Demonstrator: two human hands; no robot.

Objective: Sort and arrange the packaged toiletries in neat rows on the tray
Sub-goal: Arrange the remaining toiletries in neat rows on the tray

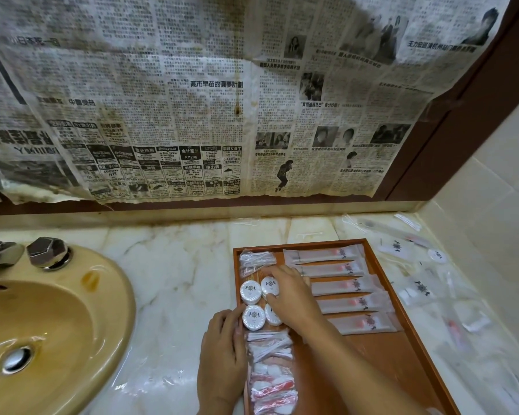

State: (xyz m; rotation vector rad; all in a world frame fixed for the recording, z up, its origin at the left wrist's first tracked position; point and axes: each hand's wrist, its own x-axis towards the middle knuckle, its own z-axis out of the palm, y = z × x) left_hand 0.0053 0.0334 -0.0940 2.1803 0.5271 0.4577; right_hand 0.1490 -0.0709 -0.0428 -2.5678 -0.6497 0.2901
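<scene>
Wooden tray [402, 351] sits on the marble counter [177, 295], right of the yellow basin [51, 330]. Five long frosted sachets [349, 285] lie in a row along the tray's right half. Four round white soaps [253, 317] sit in a two-by-two block at the left side; clear packets of cotton items [270, 372] are stacked below them. Right hand [291, 292] rests over the block, thumb and fingers pinching the upper right soap. Left hand [222, 351] lies at the tray's left rim, fingers held together, tips touching the lower left soap. Loose packets [417, 289] are scattered on the counter to the tray's right
</scene>
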